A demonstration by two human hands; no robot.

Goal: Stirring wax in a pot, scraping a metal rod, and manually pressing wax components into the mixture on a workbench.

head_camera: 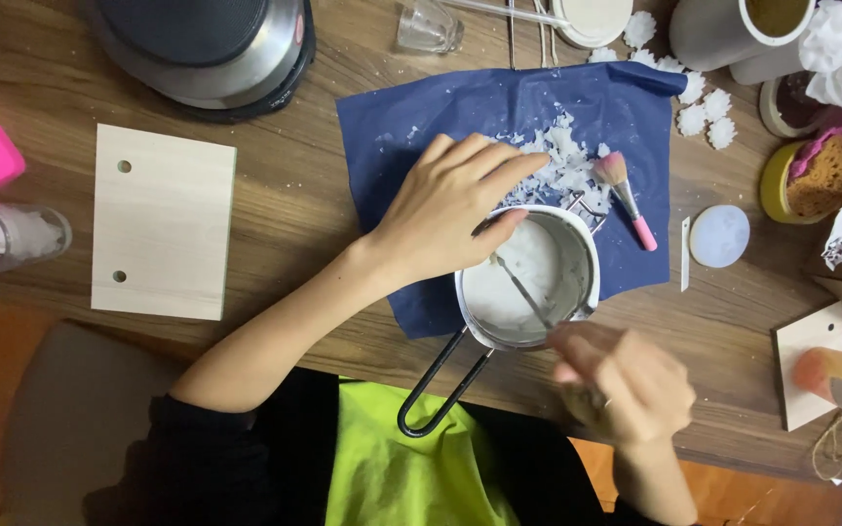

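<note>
Our left hand (450, 205) lies half curled over the rim of the small metal pot (528, 282), fingers loosely spread, steadying it more than gripping. Our right hand (626, 385) is blurred at the near rim; it seems closed on a thin tool (523, 292) reaching into the pale wax, though we cannot tell how tightly. We should scrape slowly and press the pot down on the blue sheet (411, 117). White flakes (567, 161) and a pink brush (626, 200) crowd the far side; the wire handle (440, 399) overhangs the table edge; bare wood lies leftward.
</note>
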